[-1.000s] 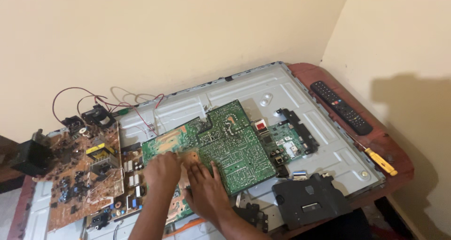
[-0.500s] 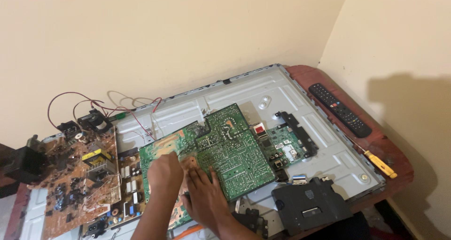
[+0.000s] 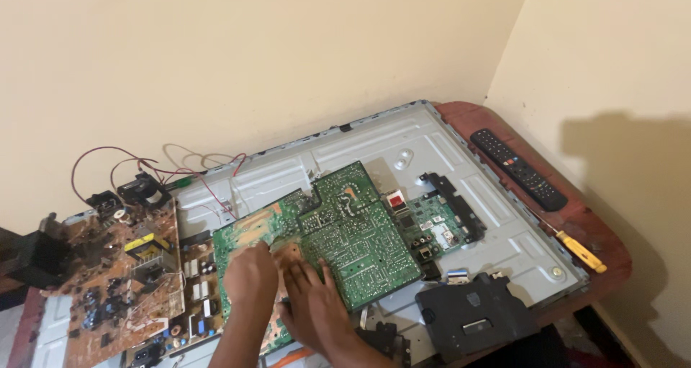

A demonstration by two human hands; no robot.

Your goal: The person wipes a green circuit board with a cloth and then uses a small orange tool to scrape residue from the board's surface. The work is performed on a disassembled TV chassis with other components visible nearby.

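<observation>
Both hands palm-down, pressing green circuit board.

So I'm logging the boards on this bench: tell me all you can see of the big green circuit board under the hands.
The green circuit board is a flat rectangle lying solder side up, covered in fine pale traces and dots. It rests tilted on the grey metal panel, partly over another green board. The left hand and right hand press at its near-left edge.
</observation>
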